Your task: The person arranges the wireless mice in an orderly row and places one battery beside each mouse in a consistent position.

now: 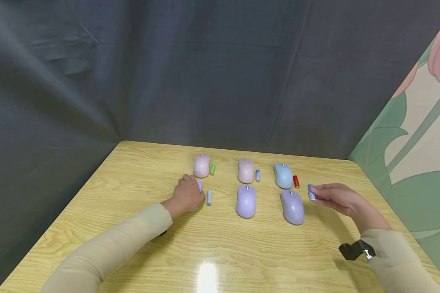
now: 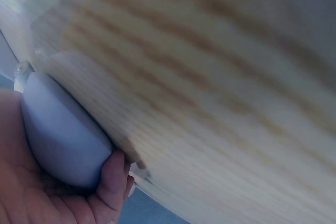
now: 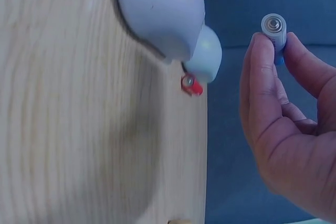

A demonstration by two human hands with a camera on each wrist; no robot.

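Observation:
My left hand [image 1: 189, 193] grips a lavender computer mouse [image 2: 63, 132] at the left of the front row; in the head view the hand covers most of it. Just right of that hand lies a pale blue battery [image 1: 209, 197]. My right hand [image 1: 335, 197] pinches a blue and white battery [image 1: 311, 193] between thumb and fingers, above the table. In the right wrist view, the metal terminal of this battery [image 3: 273, 23] faces the camera. Left of the right hand sit a lavender mouse [image 1: 292, 207] and, behind it, a light blue mouse [image 1: 283, 176] with a red battery [image 1: 296, 181] beside it.
Another lavender mouse [image 1: 246, 202] stands mid-front. Behind are two pinkish mice, one on the left [image 1: 201, 165] with a green battery [image 1: 212, 169], one in the middle [image 1: 246, 171] with a blue battery [image 1: 258, 176]. A dark curtain [image 1: 212, 73] hangs behind the wooden table [image 1: 223, 252].

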